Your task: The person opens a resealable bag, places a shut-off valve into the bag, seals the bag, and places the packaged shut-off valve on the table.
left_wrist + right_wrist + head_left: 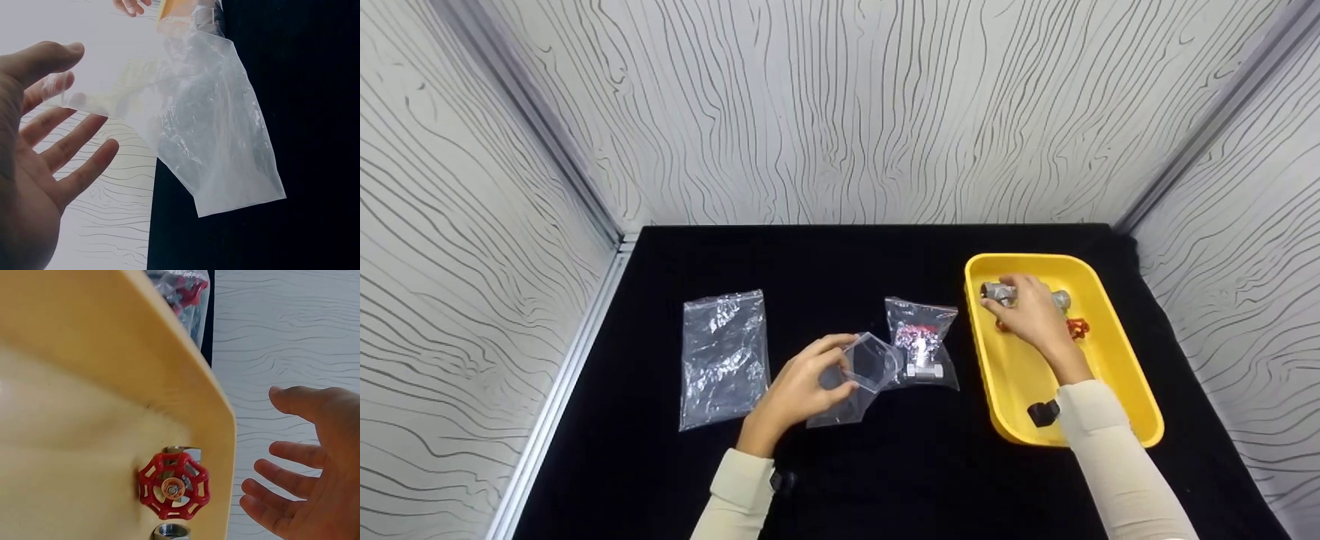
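My left hand (pixel 810 379) holds a clear plastic bag (pixel 851 405) near its mouth, which gapes between thumb and fingers. In the left wrist view the bag (pixel 219 140) hangs over the dark cloth, its edge touching the fingers. Over the yellow tray (pixel 1024 405), my right hand (pixel 1031 311) has its fingertips beside a metal valve (pixel 990 290). Seen from the right wrist, the fingers are spread apart with nothing between them. A valve with a red handwheel (pixel 173 486) lies by the tray wall. Another red handwheel (pixel 1078 328) shows beside the right wrist.
A filled clear bag (pixel 921 345) with a red-handled metal fitting lies between the left hand and the tray. Flat on the black cloth (pixel 840 262) at the left is another clear bag (pixel 724 360). White wood-patterned walls (pixel 840 112) stand around the table.
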`<state>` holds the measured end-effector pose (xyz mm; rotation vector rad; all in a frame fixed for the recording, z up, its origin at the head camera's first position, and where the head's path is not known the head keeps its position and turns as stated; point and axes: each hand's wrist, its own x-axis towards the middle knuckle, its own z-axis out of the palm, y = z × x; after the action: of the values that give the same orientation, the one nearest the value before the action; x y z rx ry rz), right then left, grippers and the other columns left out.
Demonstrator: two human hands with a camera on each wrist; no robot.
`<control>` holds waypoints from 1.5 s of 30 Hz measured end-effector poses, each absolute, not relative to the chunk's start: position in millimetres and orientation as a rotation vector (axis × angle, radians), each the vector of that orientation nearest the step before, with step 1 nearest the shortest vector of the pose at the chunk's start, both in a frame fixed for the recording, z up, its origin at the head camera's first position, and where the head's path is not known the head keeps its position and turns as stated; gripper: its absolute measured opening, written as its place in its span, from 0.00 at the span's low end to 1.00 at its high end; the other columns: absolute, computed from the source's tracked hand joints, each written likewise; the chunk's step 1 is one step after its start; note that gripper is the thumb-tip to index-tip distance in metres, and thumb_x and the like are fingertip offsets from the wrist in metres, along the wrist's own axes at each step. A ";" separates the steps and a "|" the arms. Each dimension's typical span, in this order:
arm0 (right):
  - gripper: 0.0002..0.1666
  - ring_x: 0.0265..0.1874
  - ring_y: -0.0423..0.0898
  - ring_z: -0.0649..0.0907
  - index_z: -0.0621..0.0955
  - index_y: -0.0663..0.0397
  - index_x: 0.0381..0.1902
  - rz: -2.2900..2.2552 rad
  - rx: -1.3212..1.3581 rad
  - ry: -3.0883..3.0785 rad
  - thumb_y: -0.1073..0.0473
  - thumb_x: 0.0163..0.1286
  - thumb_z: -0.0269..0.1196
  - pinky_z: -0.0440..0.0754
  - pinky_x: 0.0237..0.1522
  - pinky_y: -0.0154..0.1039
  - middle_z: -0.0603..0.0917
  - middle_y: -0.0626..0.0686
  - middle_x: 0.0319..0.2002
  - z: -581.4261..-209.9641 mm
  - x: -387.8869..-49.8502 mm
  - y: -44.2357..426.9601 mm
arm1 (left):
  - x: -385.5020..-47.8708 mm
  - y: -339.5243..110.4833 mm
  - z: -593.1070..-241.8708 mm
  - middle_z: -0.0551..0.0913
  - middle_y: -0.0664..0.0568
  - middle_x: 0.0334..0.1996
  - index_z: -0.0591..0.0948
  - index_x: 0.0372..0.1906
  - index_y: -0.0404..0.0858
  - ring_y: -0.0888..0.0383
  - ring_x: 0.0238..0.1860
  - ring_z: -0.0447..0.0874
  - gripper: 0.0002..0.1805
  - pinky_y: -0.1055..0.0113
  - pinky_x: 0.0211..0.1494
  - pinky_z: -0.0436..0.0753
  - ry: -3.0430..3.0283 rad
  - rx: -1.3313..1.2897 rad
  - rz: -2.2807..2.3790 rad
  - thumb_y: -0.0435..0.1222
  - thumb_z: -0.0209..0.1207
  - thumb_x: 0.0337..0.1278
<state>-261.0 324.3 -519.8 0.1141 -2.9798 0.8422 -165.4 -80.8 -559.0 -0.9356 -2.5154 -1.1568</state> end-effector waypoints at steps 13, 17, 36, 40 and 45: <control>0.43 0.66 0.75 0.72 0.72 0.71 0.71 0.760 0.030 -3.051 0.44 0.73 0.69 0.69 0.68 0.74 0.74 0.75 0.67 -533.8 -275.2 338.5 | -166.1 -82.6 -560.2 0.81 0.53 0.70 0.82 0.36 0.41 0.51 0.70 0.81 0.12 0.55 0.70 0.84 -2.550 -0.926 -1.148 0.39 0.76 0.58; 0.44 0.63 0.76 0.73 0.70 0.71 0.71 0.730 0.001 -3.077 0.43 0.73 0.68 0.71 0.66 0.73 0.74 0.76 0.65 -537.9 -278.1 341.5 | -166.2 -82.9 -560.0 0.81 0.52 0.70 0.83 0.36 0.40 0.51 0.70 0.81 0.12 0.55 0.71 0.83 -2.551 -0.928 -1.150 0.39 0.76 0.58; 0.54 0.58 0.75 0.78 0.61 0.78 0.73 0.831 -0.109 -3.203 0.41 0.72 0.69 0.78 0.63 0.69 0.73 0.84 0.63 -560.5 -292.6 343.2 | -166.6 -84.5 -560.0 0.82 0.52 0.69 0.83 0.35 0.39 0.51 0.69 0.82 0.12 0.55 0.68 0.85 -2.535 -0.940 -1.164 0.38 0.76 0.58; 0.57 0.56 0.76 0.79 0.56 0.81 0.74 0.826 -0.147 -3.224 0.40 0.73 0.68 0.79 0.61 0.68 0.72 0.88 0.61 -561.9 -294.5 342.7 | -166.1 -84.8 -560.3 0.82 0.52 0.69 0.83 0.35 0.40 0.51 0.69 0.82 0.12 0.55 0.69 0.84 -2.532 -0.935 -1.161 0.38 0.76 0.57; 0.54 0.51 0.73 0.80 0.59 0.84 0.70 0.835 -0.182 -3.236 0.42 0.72 0.67 0.81 0.56 0.67 0.75 0.87 0.56 -564.3 -297.9 344.4 | -165.8 -85.6 -560.6 0.82 0.53 0.69 0.83 0.35 0.41 0.51 0.69 0.81 0.11 0.55 0.71 0.83 -2.552 -0.919 -1.174 0.38 0.76 0.58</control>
<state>-297.9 344.4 -564.3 -0.1816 -3.2364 0.8353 -165.8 -85.6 -560.6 -0.9186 -2.5515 -1.1744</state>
